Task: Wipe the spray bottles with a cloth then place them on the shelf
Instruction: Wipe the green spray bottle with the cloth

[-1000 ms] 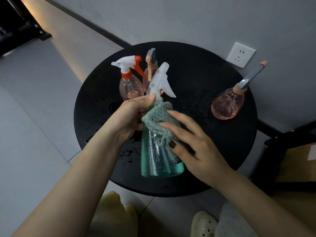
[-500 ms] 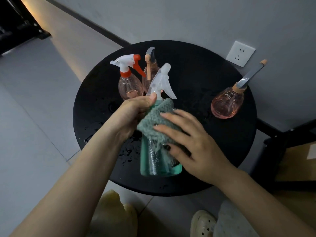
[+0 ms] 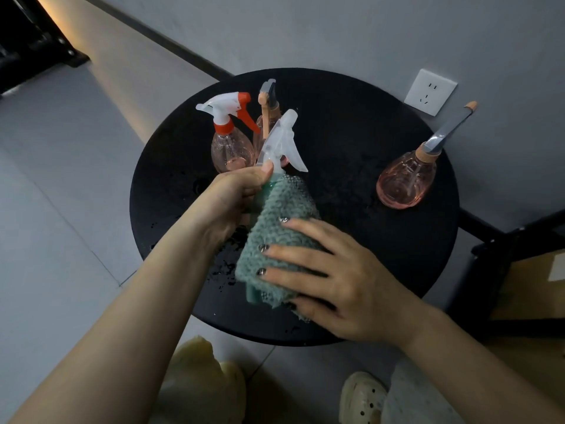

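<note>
**Mara:** Left hand (image 3: 235, 197) is clenched round the neck of the green spray bottle (image 3: 252, 293), just under its clear trigger head (image 3: 282, 142). Right hand (image 3: 333, 276) lies fingers spread over the teal cloth (image 3: 275, 240), pressing it onto the bottle's body, so it grips cloth and bottle together.

**Jon:** Where is the bottle itself?

**Mara:** Tilted over the near half of the round black table (image 3: 351, 123), head leaning away from the person. Whether its base touches the top I cannot tell; the cloth hides nearly all of it.

**Jon:** How would you expect it to handle?

**Mara:** Thin plastic, I judge: light, a little springy under a squeeze, not fragile. Droplets on the table beside it suggest a wet, slippery wall. The neck is the sound place to hold, since the trigger head stops a hand sliding off. The cloth is soft, knobbly and limp, and drapes wherever it is pressed.

**Jon:** And around it?

**Mara:** Beyond it stand a pink bottle with an orange-and-white trigger (image 3: 229, 148) and, touching that one, a pink bottle with a tan and grey pump (image 3: 269, 99). Well apart to the right sits a third pink bottle (image 3: 406, 182) with a long grey nozzle. None of these looks handled yet. No shelf can be identified for certain.
</note>
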`<action>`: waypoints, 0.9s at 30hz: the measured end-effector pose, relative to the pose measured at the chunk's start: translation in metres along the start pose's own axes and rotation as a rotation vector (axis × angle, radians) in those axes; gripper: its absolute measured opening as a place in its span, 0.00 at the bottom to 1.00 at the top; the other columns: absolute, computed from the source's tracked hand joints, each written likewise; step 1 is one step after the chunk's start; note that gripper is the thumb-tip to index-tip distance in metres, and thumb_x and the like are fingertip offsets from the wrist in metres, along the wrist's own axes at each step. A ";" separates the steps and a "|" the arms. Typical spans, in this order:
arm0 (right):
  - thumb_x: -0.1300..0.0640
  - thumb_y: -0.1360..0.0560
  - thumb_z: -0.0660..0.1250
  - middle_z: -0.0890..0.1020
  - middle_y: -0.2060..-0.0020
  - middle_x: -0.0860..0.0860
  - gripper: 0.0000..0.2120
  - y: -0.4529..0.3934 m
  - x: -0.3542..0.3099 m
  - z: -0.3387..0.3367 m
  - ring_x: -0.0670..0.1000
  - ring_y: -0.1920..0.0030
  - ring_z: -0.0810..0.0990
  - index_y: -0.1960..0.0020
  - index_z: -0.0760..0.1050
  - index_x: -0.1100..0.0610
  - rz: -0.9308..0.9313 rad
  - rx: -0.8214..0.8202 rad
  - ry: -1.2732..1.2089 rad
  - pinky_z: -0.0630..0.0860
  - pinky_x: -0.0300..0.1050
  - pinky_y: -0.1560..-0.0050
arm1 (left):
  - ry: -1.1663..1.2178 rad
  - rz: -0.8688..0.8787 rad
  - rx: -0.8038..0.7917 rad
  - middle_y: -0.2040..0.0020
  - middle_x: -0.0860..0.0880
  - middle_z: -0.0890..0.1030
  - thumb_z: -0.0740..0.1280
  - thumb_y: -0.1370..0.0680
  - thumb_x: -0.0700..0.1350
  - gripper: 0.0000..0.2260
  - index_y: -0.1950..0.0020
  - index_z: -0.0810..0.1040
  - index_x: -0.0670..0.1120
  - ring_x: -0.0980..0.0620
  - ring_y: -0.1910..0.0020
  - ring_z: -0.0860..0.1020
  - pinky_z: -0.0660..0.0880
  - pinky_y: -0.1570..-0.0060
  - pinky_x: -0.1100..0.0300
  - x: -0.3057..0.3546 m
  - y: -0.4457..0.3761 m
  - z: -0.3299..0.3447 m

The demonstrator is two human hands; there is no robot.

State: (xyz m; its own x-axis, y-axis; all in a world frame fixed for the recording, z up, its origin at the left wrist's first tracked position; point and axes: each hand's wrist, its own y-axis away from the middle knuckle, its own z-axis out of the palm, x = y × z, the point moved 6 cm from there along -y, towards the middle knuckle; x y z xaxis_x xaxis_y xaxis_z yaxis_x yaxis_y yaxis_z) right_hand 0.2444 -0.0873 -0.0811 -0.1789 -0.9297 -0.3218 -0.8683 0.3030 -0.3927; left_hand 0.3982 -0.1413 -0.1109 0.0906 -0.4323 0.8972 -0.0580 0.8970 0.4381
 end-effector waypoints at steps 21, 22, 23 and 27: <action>0.51 0.22 0.60 0.75 0.36 0.51 0.16 -0.002 -0.009 0.007 0.57 0.28 0.62 0.36 0.75 0.52 -0.003 0.001 -0.014 0.54 0.61 0.27 | 0.052 -0.028 0.007 0.60 0.47 0.77 0.68 0.30 0.55 0.10 0.59 0.82 0.49 0.46 0.60 0.72 0.70 0.53 0.53 -0.003 -0.003 0.001; 0.51 0.22 0.61 0.76 0.37 0.50 0.16 -0.001 -0.014 0.008 0.57 0.28 0.63 0.37 0.75 0.52 -0.052 -0.029 0.020 0.53 0.61 0.27 | 0.046 -0.025 0.004 0.56 0.44 0.77 0.68 0.31 0.55 0.13 0.54 0.81 0.48 0.44 0.56 0.73 0.71 0.48 0.50 -0.002 -0.003 0.001; 0.51 0.22 0.61 0.77 0.37 0.50 0.15 -0.001 -0.017 0.009 0.57 0.29 0.64 0.37 0.76 0.52 -0.082 -0.048 0.035 0.53 0.61 0.27 | 0.048 -0.023 -0.006 0.52 0.43 0.78 0.68 0.32 0.56 0.17 0.50 0.80 0.46 0.43 0.53 0.74 0.71 0.43 0.46 -0.001 -0.002 0.002; 0.51 0.22 0.60 0.75 0.35 0.52 0.16 -0.003 -0.006 0.003 0.56 0.29 0.64 0.36 0.75 0.53 -0.018 -0.004 0.006 0.55 0.56 0.27 | 0.065 -0.022 -0.032 0.59 0.44 0.77 0.70 0.34 0.55 0.14 0.55 0.80 0.47 0.45 0.60 0.72 0.71 0.51 0.51 0.000 -0.001 0.007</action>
State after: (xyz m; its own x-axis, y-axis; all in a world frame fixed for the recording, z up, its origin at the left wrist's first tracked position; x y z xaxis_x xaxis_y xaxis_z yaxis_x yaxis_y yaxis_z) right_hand 0.2495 -0.0817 -0.0808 -0.1663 -0.9362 -0.3096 -0.8733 0.2856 -0.3947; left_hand 0.3908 -0.1425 -0.1108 0.1556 -0.4464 0.8812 -0.0240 0.8901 0.4551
